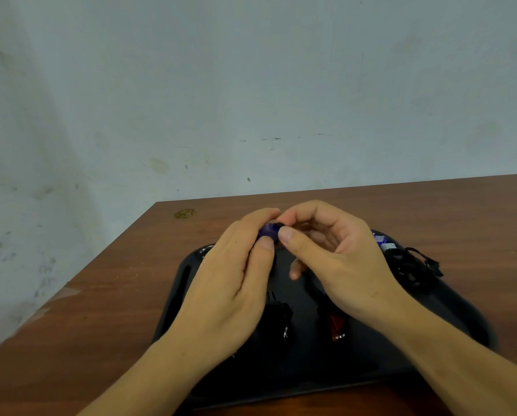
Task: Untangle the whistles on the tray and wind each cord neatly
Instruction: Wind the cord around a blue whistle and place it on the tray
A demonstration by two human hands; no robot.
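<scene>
Above the black plastic tray (173,295), left hand (233,283) and right hand (335,253) pinch the purple plastic whistle (268,231). Risk: a loose pinch lets wound cord unravel.

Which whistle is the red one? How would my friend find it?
Find the black tray on the brown table. Near its front, just under the right hand, lies the red whistle. The black whistle beside it is dark; only this one is red.

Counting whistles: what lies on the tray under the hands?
On the black tray: a black whistle, a red whistle. The hands may cover more.
</scene>
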